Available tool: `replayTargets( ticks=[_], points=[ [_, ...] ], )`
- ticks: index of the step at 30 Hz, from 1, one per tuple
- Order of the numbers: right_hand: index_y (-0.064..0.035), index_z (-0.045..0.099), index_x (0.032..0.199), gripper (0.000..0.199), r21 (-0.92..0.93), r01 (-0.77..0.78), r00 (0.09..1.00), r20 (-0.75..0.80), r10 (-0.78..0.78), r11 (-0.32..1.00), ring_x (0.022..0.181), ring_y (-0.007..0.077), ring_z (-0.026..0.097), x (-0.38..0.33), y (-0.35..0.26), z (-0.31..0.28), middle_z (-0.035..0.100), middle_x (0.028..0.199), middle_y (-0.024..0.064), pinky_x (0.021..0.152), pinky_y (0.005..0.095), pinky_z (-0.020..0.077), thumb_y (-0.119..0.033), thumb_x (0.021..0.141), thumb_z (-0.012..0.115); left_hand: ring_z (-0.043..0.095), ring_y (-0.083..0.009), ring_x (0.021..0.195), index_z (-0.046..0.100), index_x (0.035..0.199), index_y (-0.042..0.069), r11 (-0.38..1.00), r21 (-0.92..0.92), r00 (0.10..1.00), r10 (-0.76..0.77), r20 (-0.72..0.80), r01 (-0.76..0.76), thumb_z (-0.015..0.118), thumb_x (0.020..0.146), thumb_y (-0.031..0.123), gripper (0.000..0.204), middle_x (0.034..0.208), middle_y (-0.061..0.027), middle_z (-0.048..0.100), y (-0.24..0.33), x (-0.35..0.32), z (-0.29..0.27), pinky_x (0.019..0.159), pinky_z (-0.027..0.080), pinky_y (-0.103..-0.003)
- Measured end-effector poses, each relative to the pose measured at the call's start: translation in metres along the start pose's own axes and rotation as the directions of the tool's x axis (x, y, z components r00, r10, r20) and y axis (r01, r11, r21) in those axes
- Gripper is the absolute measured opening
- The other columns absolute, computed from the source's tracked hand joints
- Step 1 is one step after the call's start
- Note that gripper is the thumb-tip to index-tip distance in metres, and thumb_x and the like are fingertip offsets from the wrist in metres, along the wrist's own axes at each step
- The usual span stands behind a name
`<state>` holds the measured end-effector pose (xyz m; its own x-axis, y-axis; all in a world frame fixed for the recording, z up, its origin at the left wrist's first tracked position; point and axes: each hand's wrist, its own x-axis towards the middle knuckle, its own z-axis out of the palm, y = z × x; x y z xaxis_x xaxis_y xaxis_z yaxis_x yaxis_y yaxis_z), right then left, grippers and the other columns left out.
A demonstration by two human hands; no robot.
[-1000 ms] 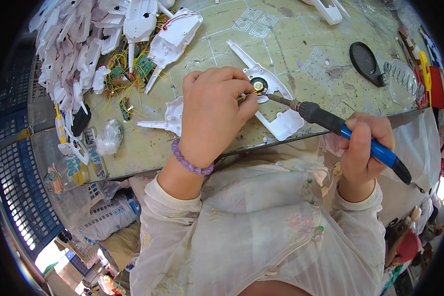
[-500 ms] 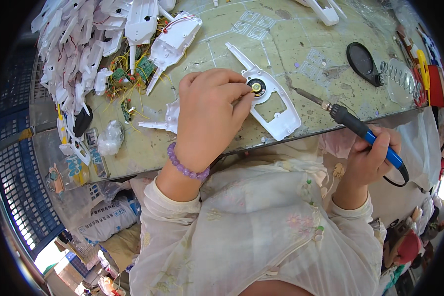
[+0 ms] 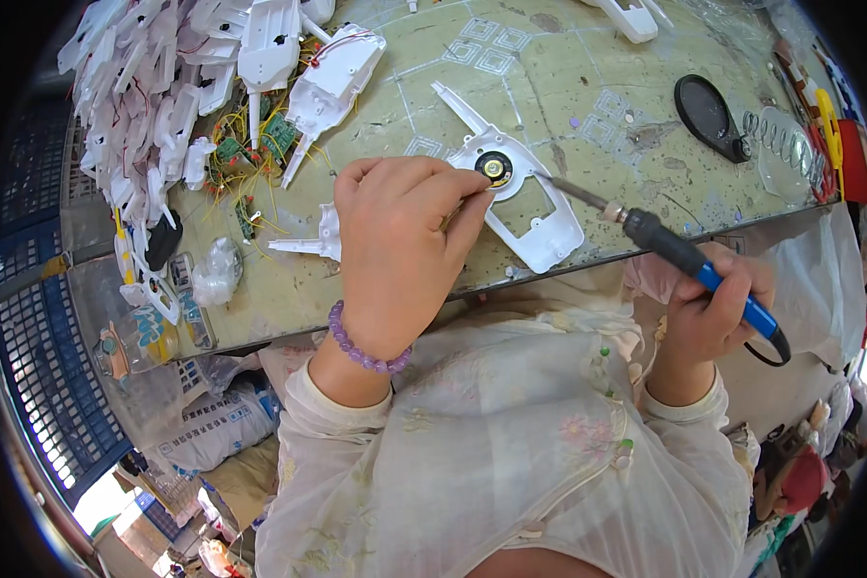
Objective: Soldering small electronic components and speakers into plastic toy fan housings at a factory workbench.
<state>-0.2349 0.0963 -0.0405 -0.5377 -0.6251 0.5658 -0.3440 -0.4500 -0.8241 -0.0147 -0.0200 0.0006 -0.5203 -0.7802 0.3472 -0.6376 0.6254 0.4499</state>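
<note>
On the table lies a white plastic housing half [image 3: 547,243] with a long narrow stem and a squarish opening. In its ring sits a small round black part with a gold-coloured centre [image 3: 493,169], like a little speaker. My left hand [image 3: 400,217] has thumb and index finger pinched at this part's left edge; what lies between the fingertips is hidden. My right hand [image 3: 718,303] is wrapped round the blue and black handle of a soldering iron [image 3: 669,241]. The iron's tip points left, over the housing beside the round part. Another white housing piece [image 3: 308,246] is partly behind my left hand.
White housings [image 3: 144,116] are heaped at the far left, beside green circuit boards [image 3: 279,135] with yellow wires. A black oval-framed stand [image 3: 708,116] and a metal coil [image 3: 785,144] lie at the right. The table's front edge [image 3: 607,262] runs below the housing.
The soldering iron has moved left, bringing its tip from beside the housing to over it. My left hand stays pinched at the round part, its wrist nearly in place.
</note>
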Motion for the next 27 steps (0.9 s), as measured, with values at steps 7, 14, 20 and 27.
replayTargets(
  ticks=[7,14,20,27],
  points=[
    [-0.0003,0.057,0.089,0.018,0.101,0.078,0.936,0.335,-0.108,0.992,0.049,0.0186,0.053,0.0024,-0.0013,-0.0015,0.056,0.064,0.0080,0.046,0.0286,0.0398,-0.017,0.088,0.063,0.058,-0.0205,0.079,0.066,0.077,0.011,0.999,0.044,1.000,-0.009,-0.002,0.009,0.074,0.071,0.013,0.009,0.077,-0.0012,0.062,-0.0027,0.0033,0.0050,0.082,0.036,-0.038],
    [-0.0006,0.058,0.089,0.016,0.110,0.100,0.934,0.333,-0.131,0.989,0.049,0.0194,0.052,0.0050,0.0001,0.0017,0.057,0.064,0.0077,0.045,0.0295,0.0396,-0.016,0.087,0.063,0.058,-0.0203,0.079,0.066,0.076,0.013,0.999,0.032,1.000,-0.012,0.001,0.012,0.073,0.072,0.014,0.008,0.076,-0.0006,0.061,-0.0045,0.0041,0.0080,0.083,0.035,-0.038],
    [-0.0003,0.057,0.089,0.016,0.123,0.062,0.924,0.368,-0.103,0.990,0.048,0.0186,0.053,0.0089,-0.0012,0.0034,0.056,0.060,0.0082,0.044,0.0284,0.0395,-0.016,0.087,0.063,0.058,-0.0201,0.079,0.066,0.075,0.013,0.999,0.032,0.999,-0.031,0.009,0.030,0.073,0.072,0.014,0.008,0.075,-0.0002,0.061,-0.0052,0.0040,0.0074,0.082,0.035,-0.038],
    [0.0002,0.057,0.089,0.016,0.126,0.053,0.922,0.374,-0.097,0.991,0.048,0.0173,0.053,0.0094,-0.0006,0.0047,0.056,0.060,0.0078,0.044,0.0273,0.0400,-0.015,0.088,0.062,0.058,-0.0221,0.079,0.065,0.076,0.010,0.999,0.026,1.000,-0.021,0.008,0.021,0.073,0.073,0.013,0.009,0.078,-0.0021,0.064,-0.0054,0.0037,0.0071,0.080,0.035,-0.036]
  ],
)
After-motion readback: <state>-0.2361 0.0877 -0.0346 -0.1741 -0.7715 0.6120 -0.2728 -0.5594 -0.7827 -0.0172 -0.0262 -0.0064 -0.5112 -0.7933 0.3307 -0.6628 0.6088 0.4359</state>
